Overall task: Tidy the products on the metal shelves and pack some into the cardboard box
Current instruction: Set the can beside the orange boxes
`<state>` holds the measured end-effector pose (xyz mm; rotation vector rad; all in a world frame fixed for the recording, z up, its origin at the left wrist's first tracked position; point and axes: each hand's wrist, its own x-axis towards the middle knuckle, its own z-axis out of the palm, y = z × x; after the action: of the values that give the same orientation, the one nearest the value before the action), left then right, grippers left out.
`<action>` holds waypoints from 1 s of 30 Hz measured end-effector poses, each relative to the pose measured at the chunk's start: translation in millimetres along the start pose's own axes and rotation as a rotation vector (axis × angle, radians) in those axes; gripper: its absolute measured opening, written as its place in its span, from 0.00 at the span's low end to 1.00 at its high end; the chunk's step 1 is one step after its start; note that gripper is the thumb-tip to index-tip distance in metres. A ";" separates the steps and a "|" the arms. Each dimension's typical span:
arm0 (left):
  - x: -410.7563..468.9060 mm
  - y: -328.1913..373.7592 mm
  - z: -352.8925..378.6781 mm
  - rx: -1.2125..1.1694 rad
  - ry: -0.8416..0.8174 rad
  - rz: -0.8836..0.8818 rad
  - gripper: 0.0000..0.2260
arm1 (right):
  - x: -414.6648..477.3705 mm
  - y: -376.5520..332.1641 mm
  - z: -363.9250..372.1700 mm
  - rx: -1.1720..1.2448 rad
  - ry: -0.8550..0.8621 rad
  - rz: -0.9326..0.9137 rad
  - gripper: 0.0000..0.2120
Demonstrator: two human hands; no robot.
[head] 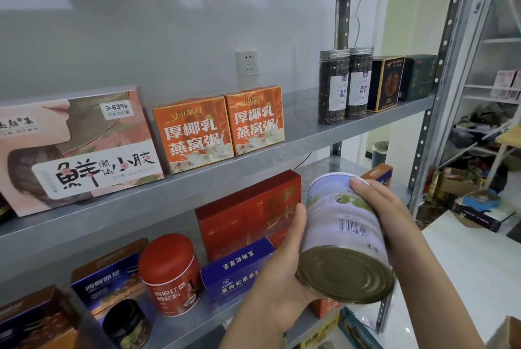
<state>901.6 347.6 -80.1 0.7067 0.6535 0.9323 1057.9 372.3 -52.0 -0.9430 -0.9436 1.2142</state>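
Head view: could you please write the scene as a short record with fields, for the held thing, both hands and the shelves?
held item: pale can, tilted, metal end toward the camera, barcode visible
left: left hand grips the can's left side near the metal end
right: right hand grips it from the right, fingers over its upper part
upper shelf: pink box, orange boxes, dark jars, black box, dark green box
lower shelf: red box, red-lidded jar, blue box
can's place: in the air before the lower shelf

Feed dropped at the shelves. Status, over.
Left hand and right hand both grip the pale tin. Tin tilted, metal base toward camera, off the lower shelf. Red box behind it.
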 end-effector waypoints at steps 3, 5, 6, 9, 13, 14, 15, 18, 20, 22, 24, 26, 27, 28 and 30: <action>-7.6 5.1 5.6 -0.123 0.028 -0.055 0.18 | 6.9 -2.6 1.6 -0.082 0.015 0.025 0.11; -9.6 10.4 8.2 -0.312 -0.025 -0.181 0.25 | 8.1 3.0 -3.7 -0.006 0.028 0.080 0.15; -9.9 12.5 8.1 -0.377 -0.047 -0.230 0.28 | 9.5 7.1 -3.4 0.056 0.051 0.128 0.17; -9.3 14.0 6.5 -0.466 -0.092 -0.268 0.31 | 0.4 18.3 -1.5 0.211 0.032 0.182 0.20; -9.9 9.9 7.4 -0.319 -0.031 -0.222 0.29 | -10.5 21.8 7.3 0.319 -0.029 0.122 0.28; -10.2 8.2 6.1 -0.208 -0.004 -0.203 0.29 | -8.6 21.1 6.3 0.305 0.000 0.104 0.27; -10.4 6.5 4.0 -0.093 0.024 -0.169 0.29 | -5.7 20.8 3.4 0.289 0.031 0.093 0.24; -9.2 3.7 -2.8 0.155 0.055 -0.053 0.25 | 0.0 15.1 -3.8 0.181 0.116 0.075 0.16; -9.7 2.7 -5.8 0.237 0.046 -0.007 0.26 | 4.8 11.9 -9.1 0.045 0.136 0.024 0.17; -11.5 2.6 -5.4 0.313 -0.004 0.042 0.27 | 7.2 6.7 -10.7 -0.102 0.123 -0.091 0.19; -12.5 2.0 -1.4 0.396 -0.080 0.104 0.26 | 8.3 1.3 -12.3 -0.259 0.098 -0.195 0.21; -13.4 2.7 2.9 0.418 -0.143 0.131 0.25 | 9.3 -3.8 -12.8 -0.366 0.064 -0.266 0.21; -12.8 2.1 3.6 0.411 -0.150 0.134 0.25 | 10.2 -6.4 -13.1 -0.391 0.053 -0.293 0.20; -11.9 1.5 4.0 0.396 -0.149 0.138 0.26 | 11.8 -8.4 -13.7 -0.401 0.051 -0.310 0.18; -8.3 1.2 3.4 0.351 -0.182 0.160 0.26 | 16.9 -9.7 -16.1 -0.323 0.057 -0.276 0.16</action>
<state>899.9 340.0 -75.5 1.1564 0.6105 0.8952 1077.9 386.8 -46.8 -1.0534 -1.2035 0.8114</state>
